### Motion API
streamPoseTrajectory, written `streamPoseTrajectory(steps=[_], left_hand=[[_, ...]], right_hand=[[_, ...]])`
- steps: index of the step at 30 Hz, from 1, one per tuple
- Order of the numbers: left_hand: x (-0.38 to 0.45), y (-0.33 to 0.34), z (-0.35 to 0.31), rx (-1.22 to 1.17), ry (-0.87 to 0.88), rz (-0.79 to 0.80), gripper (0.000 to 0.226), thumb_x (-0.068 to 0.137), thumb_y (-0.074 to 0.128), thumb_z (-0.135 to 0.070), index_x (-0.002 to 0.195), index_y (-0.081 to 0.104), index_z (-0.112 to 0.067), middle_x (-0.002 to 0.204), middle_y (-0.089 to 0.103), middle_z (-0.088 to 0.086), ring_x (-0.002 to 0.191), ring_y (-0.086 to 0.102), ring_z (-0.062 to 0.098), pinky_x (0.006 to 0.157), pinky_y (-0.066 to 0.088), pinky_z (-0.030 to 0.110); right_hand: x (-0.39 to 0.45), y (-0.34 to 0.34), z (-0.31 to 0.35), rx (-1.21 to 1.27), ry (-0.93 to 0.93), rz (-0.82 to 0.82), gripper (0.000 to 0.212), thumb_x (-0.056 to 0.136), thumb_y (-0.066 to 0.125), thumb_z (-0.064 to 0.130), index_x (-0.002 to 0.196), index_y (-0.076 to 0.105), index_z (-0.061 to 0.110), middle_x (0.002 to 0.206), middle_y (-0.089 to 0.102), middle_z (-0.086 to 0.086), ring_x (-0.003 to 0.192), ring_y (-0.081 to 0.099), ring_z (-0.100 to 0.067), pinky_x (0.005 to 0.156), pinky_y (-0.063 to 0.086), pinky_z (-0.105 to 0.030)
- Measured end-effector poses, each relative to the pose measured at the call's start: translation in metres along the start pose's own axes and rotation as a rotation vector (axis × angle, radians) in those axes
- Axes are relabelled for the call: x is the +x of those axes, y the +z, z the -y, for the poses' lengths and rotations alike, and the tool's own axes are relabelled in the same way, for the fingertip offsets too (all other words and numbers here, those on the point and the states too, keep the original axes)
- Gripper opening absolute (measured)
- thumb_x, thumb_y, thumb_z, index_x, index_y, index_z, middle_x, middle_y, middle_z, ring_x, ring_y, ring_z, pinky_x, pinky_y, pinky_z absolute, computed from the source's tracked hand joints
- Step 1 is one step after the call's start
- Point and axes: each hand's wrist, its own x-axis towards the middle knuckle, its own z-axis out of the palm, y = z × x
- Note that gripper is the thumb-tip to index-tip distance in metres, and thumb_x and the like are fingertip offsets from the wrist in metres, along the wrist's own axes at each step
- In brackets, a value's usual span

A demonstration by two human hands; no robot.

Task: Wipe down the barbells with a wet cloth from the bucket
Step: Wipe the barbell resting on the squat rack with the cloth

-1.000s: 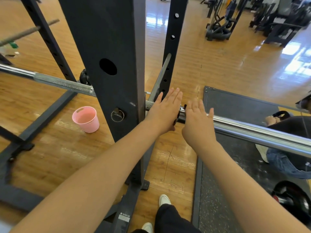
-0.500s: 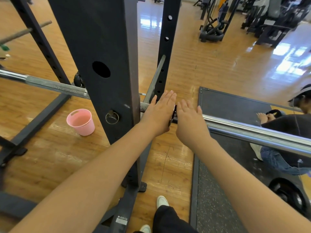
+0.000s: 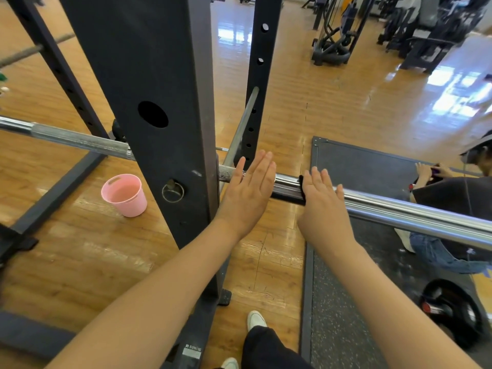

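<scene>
Resting flat on a chrome barbell (image 3: 399, 211) racked in a dark steel rack (image 3: 159, 102), both hands have straight fingers and grip nothing. Left hand (image 3: 249, 193) lies near the upright; right hand (image 3: 323, 206) presses what may be a dark cloth (image 3: 301, 182), mostly hidden, against the sleeve. A pink bucket (image 3: 124, 195) stands on the floor behind the upright. To wipe well, slide with even pressure along the bar, steadying it.
</scene>
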Motion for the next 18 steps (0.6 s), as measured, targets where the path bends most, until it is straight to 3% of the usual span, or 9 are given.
streamPoseTrajectory(steps=[2, 5, 8, 11, 14, 18], left_hand=[[0.004, -0.01, 0.001, -0.057, -0.027, 0.103, 0.069, 0.083, 0.057, -0.005, 0.143, 0.024, 0.002, 0.152, 0.029, 0.017, 0.142, 0.024, 0.029, 0.113, 0.012, 0.043], [0.018, -0.017, 0.01, -0.141, 0.007, 0.352, 0.084, 0.089, 0.057, -0.01, 0.15, 0.0, -0.005, 0.159, -0.002, 0.009, 0.146, -0.006, 0.023, 0.116, -0.002, 0.041], [0.032, -0.026, 0.018, -0.274, 0.013, 0.494, 0.09, 0.084, 0.062, -0.008, 0.15, 0.002, -0.009, 0.159, 0.0, 0.005, 0.146, -0.005, 0.02, 0.117, 0.001, 0.042], [0.035, -0.029, 0.018, -0.318, 0.005, 0.529, 0.09, 0.083, 0.062, -0.006, 0.15, 0.002, -0.009, 0.159, 0.001, 0.004, 0.146, -0.004, 0.019, 0.117, 0.0, 0.042], [0.033, -0.029, 0.017, -0.322, -0.008, 0.516, 0.09, 0.083, 0.061, -0.005, 0.15, 0.0, -0.01, 0.159, -0.001, 0.003, 0.146, -0.005, 0.019, 0.117, -0.001, 0.042], [0.032, -0.03, 0.018, -0.344, -0.006, 0.506, 0.089, 0.082, 0.058, -0.003, 0.15, 0.0, -0.01, 0.159, 0.0, 0.003, 0.146, -0.005, 0.019, 0.117, -0.002, 0.041]], right_hand=[[0.001, 0.0, 0.004, -0.001, -0.023, -0.009, 0.075, 0.089, 0.039, -0.002, 0.15, -0.001, 0.009, 0.158, -0.005, -0.009, 0.145, -0.009, -0.023, 0.115, -0.004, -0.041], [-0.005, 0.015, 0.02, -0.047, -0.121, -0.081, 0.071, 0.088, 0.035, -0.001, 0.149, 0.0, 0.003, 0.157, -0.003, -0.015, 0.145, -0.005, -0.029, 0.114, -0.003, -0.043], [-0.016, 0.041, 0.021, -0.076, -0.186, -0.225, 0.072, 0.073, 0.039, -0.004, 0.143, 0.024, -0.002, 0.15, 0.027, -0.022, 0.139, 0.024, -0.036, 0.109, 0.013, -0.051], [-0.018, 0.056, 0.003, -0.078, -0.122, -0.357, 0.08, 0.067, 0.05, -0.012, 0.143, 0.028, -0.002, 0.15, 0.029, -0.02, 0.139, 0.024, -0.034, 0.108, 0.015, -0.056], [-0.012, 0.058, 0.015, -0.002, -0.006, -0.397, 0.073, 0.073, 0.034, -0.01, 0.145, 0.023, -0.004, 0.153, 0.018, -0.022, 0.142, 0.009, -0.033, 0.11, 0.007, -0.055], [-0.007, 0.073, 0.033, -0.023, -0.114, -0.438, 0.061, 0.084, 0.016, -0.001, 0.144, 0.017, -0.004, 0.152, 0.02, -0.023, 0.141, 0.011, -0.033, 0.116, 0.003, -0.051]])
